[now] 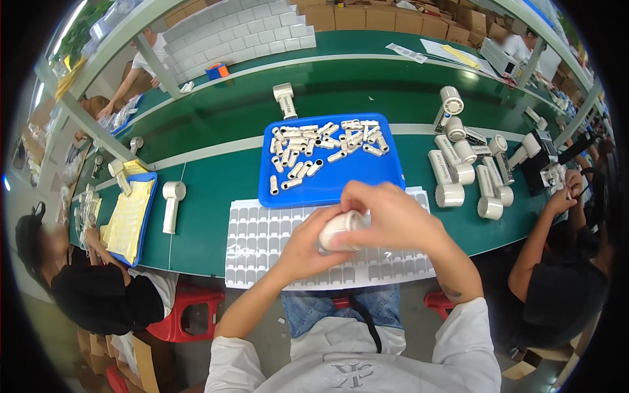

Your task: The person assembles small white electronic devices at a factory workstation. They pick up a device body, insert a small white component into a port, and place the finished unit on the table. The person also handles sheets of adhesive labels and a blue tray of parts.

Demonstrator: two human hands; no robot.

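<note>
Between my two hands, above the near edge of the workbench, is a white handheld fan with a round head (344, 230); its handle is hidden by my fingers. My left hand (303, 245) wraps round it from the left. From above and the right, my right hand (393, 213) closes over it, fingers curled at its top. Beneath both hands lies a white sheet of grey stickers (252, 245). Just beyond stands a blue tray (334, 190) with many small white parts (298, 147) that have dark round ends.
Several white fans (449, 194) lie grouped at right, near a black fixture (540, 154). One fan (285, 101) stands behind the tray, another (172, 206) lies left. A co-worker sits each side. Stacked white boxes (242, 33) line the back; a red stool (196, 311) is lower left.
</note>
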